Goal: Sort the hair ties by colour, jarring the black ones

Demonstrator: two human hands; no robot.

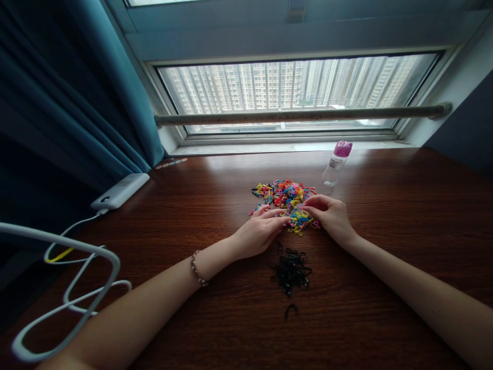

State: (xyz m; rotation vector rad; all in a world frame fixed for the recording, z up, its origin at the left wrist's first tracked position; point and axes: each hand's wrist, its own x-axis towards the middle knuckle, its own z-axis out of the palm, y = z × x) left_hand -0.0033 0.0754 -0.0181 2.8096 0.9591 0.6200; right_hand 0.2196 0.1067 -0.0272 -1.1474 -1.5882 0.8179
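Touching thin multicoloured loops (287, 194), the left hand (254, 234) has parted fingers; whether the right hand (333, 218) grips any, I cannot tell.

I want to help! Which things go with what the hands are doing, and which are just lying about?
Probably in the job:
multicoloured heap of small looped bands, with the left hand and right hand at it;
pile of small black bands.

Probably just lying about:
clear bottle with pink cap, untouched;
white box-shaped device;
white looping cable.
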